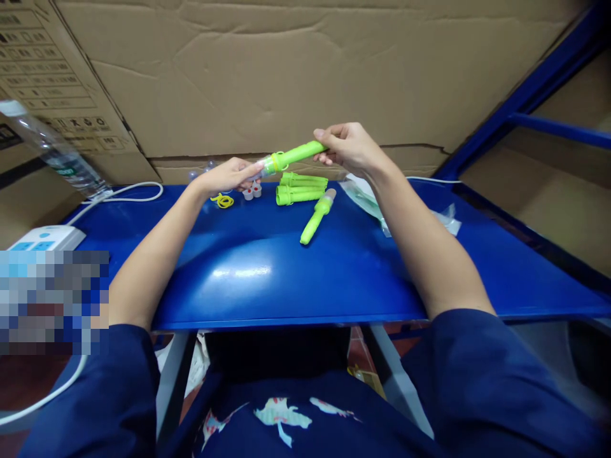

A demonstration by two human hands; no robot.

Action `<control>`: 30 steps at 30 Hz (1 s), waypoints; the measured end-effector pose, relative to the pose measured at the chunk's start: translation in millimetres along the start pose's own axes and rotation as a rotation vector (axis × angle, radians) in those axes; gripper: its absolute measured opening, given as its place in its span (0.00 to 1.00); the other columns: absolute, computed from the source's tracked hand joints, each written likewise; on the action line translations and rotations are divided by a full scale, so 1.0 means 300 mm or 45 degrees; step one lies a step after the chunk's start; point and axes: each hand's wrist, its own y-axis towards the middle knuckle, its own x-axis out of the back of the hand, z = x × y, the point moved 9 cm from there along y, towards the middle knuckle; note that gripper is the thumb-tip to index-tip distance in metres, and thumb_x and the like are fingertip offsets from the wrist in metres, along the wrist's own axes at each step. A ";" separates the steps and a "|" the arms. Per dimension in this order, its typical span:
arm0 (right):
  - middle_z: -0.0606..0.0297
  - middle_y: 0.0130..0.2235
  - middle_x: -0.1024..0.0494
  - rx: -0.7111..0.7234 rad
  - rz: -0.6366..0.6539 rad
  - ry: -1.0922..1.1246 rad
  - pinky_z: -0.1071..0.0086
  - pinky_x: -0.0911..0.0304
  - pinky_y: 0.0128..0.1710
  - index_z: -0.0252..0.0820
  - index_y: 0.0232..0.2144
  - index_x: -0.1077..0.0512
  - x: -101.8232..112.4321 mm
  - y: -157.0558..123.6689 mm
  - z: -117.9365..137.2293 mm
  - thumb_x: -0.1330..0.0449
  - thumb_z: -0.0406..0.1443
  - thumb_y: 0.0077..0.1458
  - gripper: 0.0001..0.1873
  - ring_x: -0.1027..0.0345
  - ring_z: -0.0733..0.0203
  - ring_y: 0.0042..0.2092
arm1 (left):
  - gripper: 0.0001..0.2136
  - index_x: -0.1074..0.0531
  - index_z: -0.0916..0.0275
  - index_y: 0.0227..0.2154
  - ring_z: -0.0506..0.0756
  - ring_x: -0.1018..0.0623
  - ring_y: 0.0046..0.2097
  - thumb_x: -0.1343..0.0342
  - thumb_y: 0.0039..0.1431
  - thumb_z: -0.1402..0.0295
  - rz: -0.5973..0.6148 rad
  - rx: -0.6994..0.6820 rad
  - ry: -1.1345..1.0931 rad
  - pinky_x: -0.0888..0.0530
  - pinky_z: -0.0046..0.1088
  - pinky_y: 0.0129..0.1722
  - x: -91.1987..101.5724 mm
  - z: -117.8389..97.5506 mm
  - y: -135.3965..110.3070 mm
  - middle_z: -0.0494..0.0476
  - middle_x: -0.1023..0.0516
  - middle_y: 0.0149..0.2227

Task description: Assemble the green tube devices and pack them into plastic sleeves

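Both my hands hold one bright green tube (296, 154) above the back of the blue table (286, 267). My right hand (351, 147) pinches its right end. My left hand (230, 175) closes its fingers on the left end, where a clear tip and a green ring sit. Below them lie two more green tubes (301, 189) side by side, and another green tube with a pale cap (317, 217) lies slanted nearer to me. A small yellow loop (223, 201) and two little white-and-red caps (252, 191) rest under my left hand.
Clear plastic bags (370, 198) lie under my right forearm. A white power strip (45, 237) with its white cable (125, 192) sits at the left edge, and a plastic bottle (52, 151) leans there. Cardboard (305, 70) walls the back; a blue frame (534, 95) rises on the right.
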 end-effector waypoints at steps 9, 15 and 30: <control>0.57 0.33 0.19 -0.009 0.141 0.001 0.56 0.20 0.37 0.43 0.33 0.27 -0.062 -0.030 -0.006 0.30 0.64 0.48 0.32 0.19 0.48 0.40 | 0.38 0.27 0.59 0.29 0.50 0.36 0.18 0.57 0.55 0.25 0.125 0.078 -0.037 0.37 0.29 0.21 0.023 0.071 -0.013 0.46 0.48 0.15; 0.62 0.37 0.18 0.030 0.120 0.076 0.60 0.20 0.39 0.46 0.39 0.27 -0.048 -0.032 0.004 0.25 0.61 0.43 0.33 0.19 0.52 0.41 | 0.39 0.27 0.59 0.29 0.50 0.37 0.17 0.59 0.55 0.24 0.113 0.094 -0.058 0.38 0.28 0.20 0.037 0.062 -0.020 0.46 0.48 0.15; 0.64 0.35 0.18 0.249 -0.126 0.081 0.58 0.24 0.45 0.49 0.39 0.27 0.090 0.012 0.038 0.23 0.57 0.44 0.29 0.25 0.58 0.38 | 0.26 0.35 0.58 0.23 0.50 0.42 0.20 0.54 0.58 0.39 0.421 0.459 -0.078 0.42 0.32 0.22 0.000 0.175 -0.052 0.54 0.39 0.20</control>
